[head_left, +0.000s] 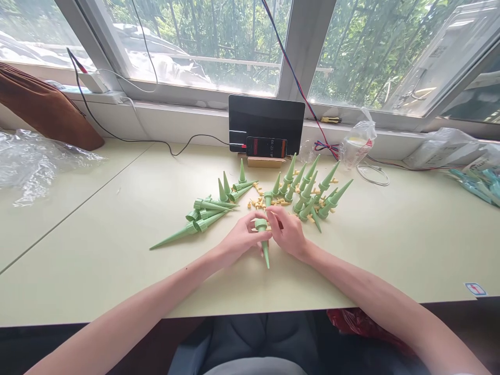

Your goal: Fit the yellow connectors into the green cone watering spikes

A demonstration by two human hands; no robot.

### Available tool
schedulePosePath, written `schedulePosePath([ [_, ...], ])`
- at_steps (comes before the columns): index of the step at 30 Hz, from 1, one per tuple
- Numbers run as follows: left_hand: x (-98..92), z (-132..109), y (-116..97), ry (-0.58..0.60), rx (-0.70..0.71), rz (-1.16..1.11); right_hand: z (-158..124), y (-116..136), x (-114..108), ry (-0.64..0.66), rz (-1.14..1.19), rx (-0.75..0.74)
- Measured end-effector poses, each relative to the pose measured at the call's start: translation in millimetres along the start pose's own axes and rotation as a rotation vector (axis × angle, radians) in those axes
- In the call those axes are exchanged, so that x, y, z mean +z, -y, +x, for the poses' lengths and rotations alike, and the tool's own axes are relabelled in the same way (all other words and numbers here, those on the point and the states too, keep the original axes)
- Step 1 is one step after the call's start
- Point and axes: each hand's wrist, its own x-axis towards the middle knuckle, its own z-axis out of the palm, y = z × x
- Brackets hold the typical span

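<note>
My left hand (245, 235) is closed round a green plastic watering spike (265, 255), its ribbed cap up and its tip pointing down toward me. Beside the cap, my right hand (289, 232) is curled with fingertips pinched; what they hold, if anything, is too small to make out. Just beyond my hands lie small yellow valves (258, 204) in a loose heap. Green spikes without visible valves (211, 208) lie or stand to the left. On the right, a cluster of green spikes (307, 195) stands close together, several with yellow valves on their sides.
Behind the spikes, a phone (267, 147) showing a timer leans against a dark tablet (269, 117) on a cardboard stand (266, 162). A black cable (172, 151) crosses the table's back. Clear plastic wrap (35, 161) lies left; a bagged cup (357, 143) stands right.
</note>
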Motion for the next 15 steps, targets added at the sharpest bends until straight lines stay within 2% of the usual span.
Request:
schedulePosePath([
  [5,0.5,-0.6,-0.4,0.015,-0.023,-0.016,-0.6,-0.3,1.1,-0.031,-0.03,-0.037],
  [15,1.9,-0.9,-1.3,-0.021,0.069,0.081,-3.1,0.0,1.9,-0.021,-0.013,0.009],
])
